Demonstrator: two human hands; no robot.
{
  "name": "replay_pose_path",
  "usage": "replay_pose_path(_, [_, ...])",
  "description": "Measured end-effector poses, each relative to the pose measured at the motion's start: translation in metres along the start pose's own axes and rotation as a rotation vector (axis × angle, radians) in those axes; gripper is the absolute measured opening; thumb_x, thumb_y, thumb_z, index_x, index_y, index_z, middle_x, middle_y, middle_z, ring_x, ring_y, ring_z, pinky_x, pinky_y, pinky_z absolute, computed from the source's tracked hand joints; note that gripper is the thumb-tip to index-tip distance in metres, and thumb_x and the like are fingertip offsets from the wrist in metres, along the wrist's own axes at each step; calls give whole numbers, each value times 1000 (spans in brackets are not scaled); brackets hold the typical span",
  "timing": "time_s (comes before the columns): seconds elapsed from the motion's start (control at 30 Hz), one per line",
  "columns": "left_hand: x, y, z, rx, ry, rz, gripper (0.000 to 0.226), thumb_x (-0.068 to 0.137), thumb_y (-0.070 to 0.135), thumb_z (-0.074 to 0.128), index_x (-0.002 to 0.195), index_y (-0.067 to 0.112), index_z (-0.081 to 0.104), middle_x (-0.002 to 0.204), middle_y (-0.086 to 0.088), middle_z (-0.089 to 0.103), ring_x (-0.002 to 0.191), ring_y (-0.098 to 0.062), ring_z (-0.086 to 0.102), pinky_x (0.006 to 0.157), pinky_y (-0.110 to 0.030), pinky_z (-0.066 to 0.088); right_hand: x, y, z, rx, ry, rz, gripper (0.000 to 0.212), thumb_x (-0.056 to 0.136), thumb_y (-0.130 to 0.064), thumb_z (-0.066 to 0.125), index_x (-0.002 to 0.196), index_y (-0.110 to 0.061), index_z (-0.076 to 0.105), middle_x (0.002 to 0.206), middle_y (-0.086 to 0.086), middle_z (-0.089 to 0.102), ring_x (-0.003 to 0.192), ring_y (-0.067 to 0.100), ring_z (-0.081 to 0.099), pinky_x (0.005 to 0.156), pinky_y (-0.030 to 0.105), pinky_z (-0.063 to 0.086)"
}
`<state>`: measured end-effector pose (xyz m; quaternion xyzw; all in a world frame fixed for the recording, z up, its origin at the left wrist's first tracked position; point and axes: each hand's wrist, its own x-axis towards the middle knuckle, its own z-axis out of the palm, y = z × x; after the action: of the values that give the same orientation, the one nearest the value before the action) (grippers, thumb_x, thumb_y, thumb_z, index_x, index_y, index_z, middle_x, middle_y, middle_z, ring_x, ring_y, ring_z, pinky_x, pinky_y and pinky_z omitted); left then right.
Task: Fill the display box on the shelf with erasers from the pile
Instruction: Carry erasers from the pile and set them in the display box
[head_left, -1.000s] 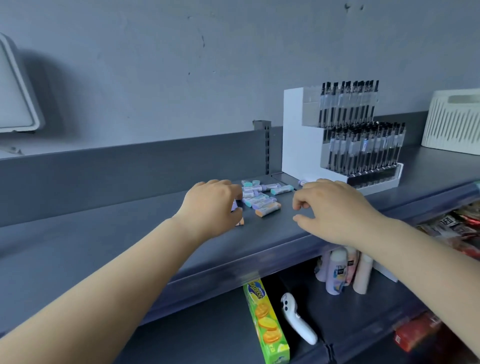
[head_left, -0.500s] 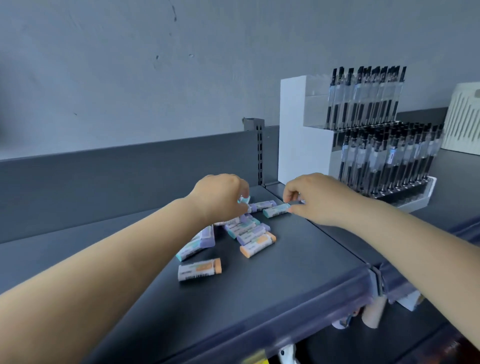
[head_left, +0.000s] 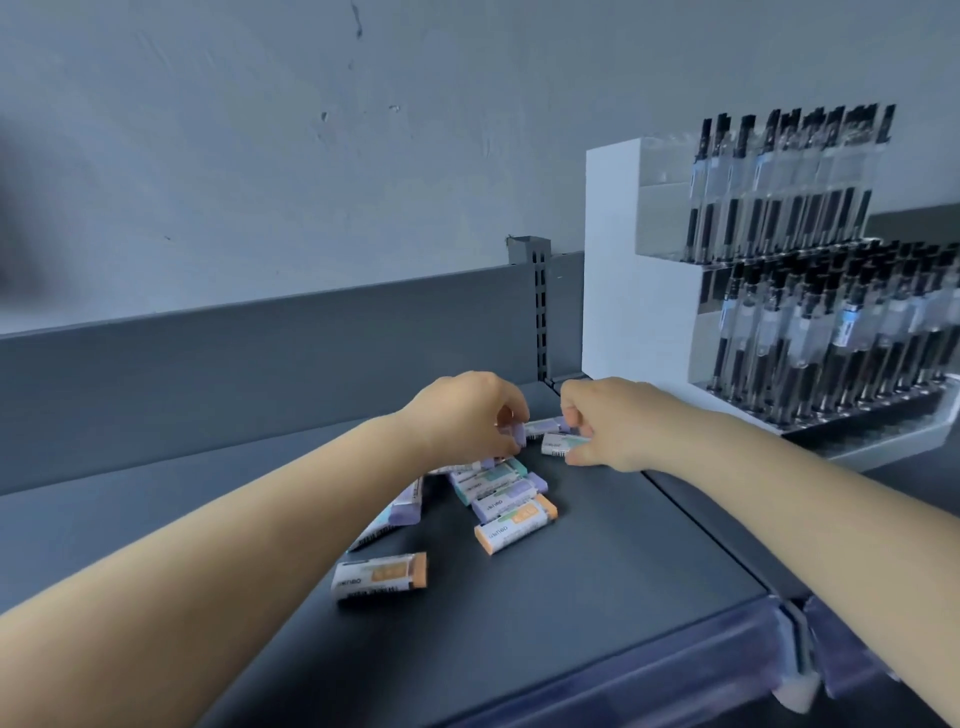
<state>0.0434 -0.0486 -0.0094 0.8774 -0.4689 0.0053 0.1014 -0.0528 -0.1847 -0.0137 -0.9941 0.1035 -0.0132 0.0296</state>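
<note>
A pile of sleeved erasers (head_left: 496, 486) lies on the dark grey shelf (head_left: 597, 597), with purple, teal and orange ends. One orange eraser (head_left: 382, 576) lies apart at the front, another orange eraser (head_left: 515, 524) at the pile's near edge. My left hand (head_left: 462, 418) is curled at the pile's far end and pinches a purple eraser (head_left: 518, 434). My right hand (head_left: 608, 423) is curled beside it, its fingers on a teal eraser (head_left: 561, 445) and a purple eraser (head_left: 545, 427). No eraser display box is in view.
A white tiered pen display (head_left: 753, 280) full of black pens stands at the right, close behind my right hand. A grey back panel (head_left: 260, 358) and a slotted upright (head_left: 540, 312) close the shelf's rear. A seam (head_left: 691, 519) joins two shelf boards.
The camera has come closer and dipped to the shelf. Both hands have closed in on the far end of the pile, and the left hand now pinches a purple eraser.
</note>
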Motion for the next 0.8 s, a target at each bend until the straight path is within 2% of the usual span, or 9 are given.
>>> replay_pose_path(0.1, [-2,7,-5,17,57,-8,18,82,20,62,99,24,65,83,12,59,68,-7,55,63,-22,40,-1,3,-1,43,-56,-17,35,86,-26,60,115,-7,54,113,11,60,95,25,56,76,34,43])
replay_pose_path(0.17, [-5,11,-10,6,113,-18,18,82,20,64,100,19,65,79,14,53,70,-8,51,64,-22,41,-2,6,0,53,-60,-58,34,86,-26,59,115,-7,59,110,13,62,91,25,57,73,32,43])
replay_pose_path(0.27, [-14,15,-19,-11,207,-66,14,82,19,65,94,11,65,76,10,55,72,-14,54,68,-24,45,-8,12,-3,144,3,-119,24,88,-22,56,108,-11,63,86,-2,59,83,20,54,67,27,43])
replay_pose_path(0.37, [-33,17,-26,-91,328,-132,14,80,18,69,88,7,65,70,14,56,61,-2,51,57,-7,38,-16,15,-11,268,96,-183,12,86,-20,59,97,-17,62,77,-11,49,79,15,49,62,24,39])
replay_pose_path(0.47, [-61,19,-31,-225,455,-264,11,78,18,72,81,11,64,70,9,61,59,-1,55,52,-4,39,-23,12,-18,456,182,-237,7,81,-21,63,86,-20,59,74,-12,55,71,12,53,65,25,43])
replay_pose_path(0.57, [-94,23,-31,-401,589,-425,12,77,16,71,73,18,61,67,11,64,49,3,57,46,-2,38,-30,0,-20,651,219,-308,10,78,-22,66,85,-20,59,80,-8,64,76,15,59,73,31,48])
replay_pose_path(0.63, [-118,26,-30,-540,668,-507,12,79,14,70,72,17,61,67,7,67,44,5,55,47,-7,42,-36,-12,-18,773,213,-366,11,78,-21,67,86,-20,59,83,-6,66,79,16,61,77,32,47])
replay_pose_path(0.73, [-156,31,-27,-692,762,-579,8,82,11,67,75,12,62,67,3,70,54,-5,63,54,-20,47,-49,-36,-13,963,131,-463,11,81,-15,63,87,-23,59,83,-8,65,81,14,60,80,31,48])
replay_pose_path(0.8, [-183,34,-28,-702,810,-620,4,83,10,65,79,11,64,68,3,70,56,-8,65,55,-23,48,-58,-54,-10,1038,51,-516,13,83,-11,61,91,-21,61,89,-3,69,84,16,63,80,29,49])
